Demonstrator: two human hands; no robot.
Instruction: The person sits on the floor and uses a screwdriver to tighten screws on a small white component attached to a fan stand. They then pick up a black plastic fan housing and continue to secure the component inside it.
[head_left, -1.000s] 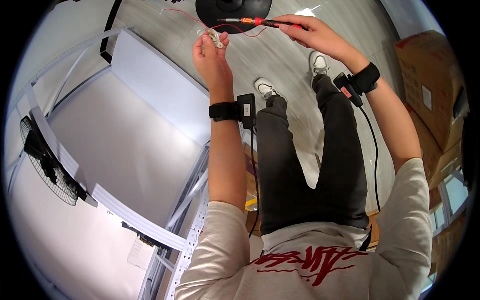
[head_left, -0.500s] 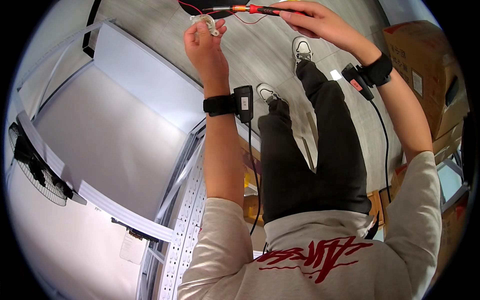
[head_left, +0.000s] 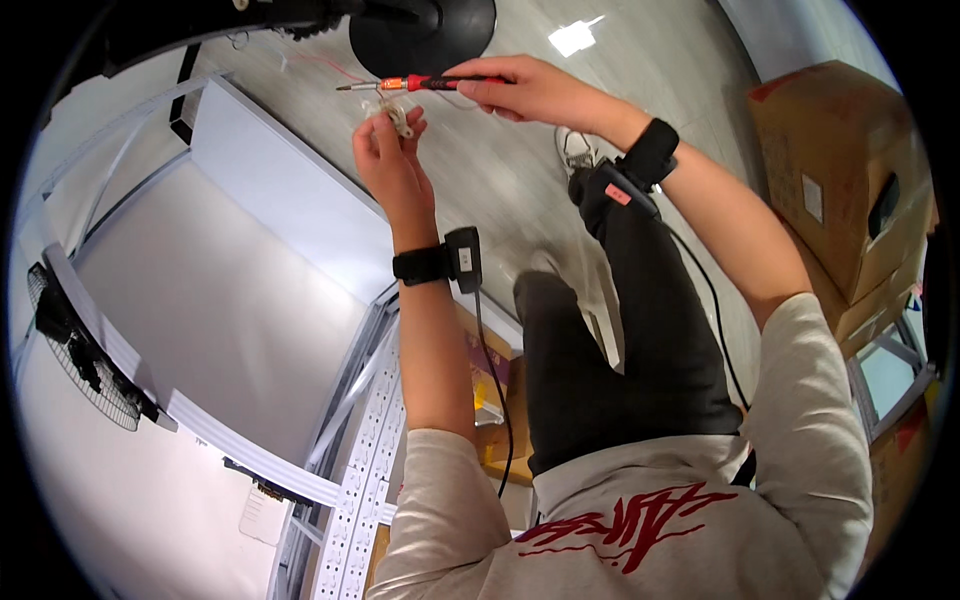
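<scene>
My right hand (head_left: 520, 88) is closed round the red and black handle of a soldering iron (head_left: 393, 84), held level, its metal tip pointing left. Just below the iron's front part, my left hand (head_left: 393, 155) pinches a small white plastic part (head_left: 400, 120) between thumb and fingers. A thin red wire (head_left: 335, 66) runs from the upper left toward that part. The iron's shaft passes above the part; whether they touch I cannot tell. Both wrists wear black straps with small cabled boxes.
A round black base (head_left: 425, 35) stands on the grey floor at the top. At left is a white metal shelf frame (head_left: 250, 440), with a wire-mesh item (head_left: 85, 365) on its edge. Cardboard boxes (head_left: 840, 180) are stacked at right. My legs and shoes show below my hands.
Both hands have come slightly down and left in the picture, the iron with them. The iron's tip now reaches past the white part to the left. The black base shows more.
</scene>
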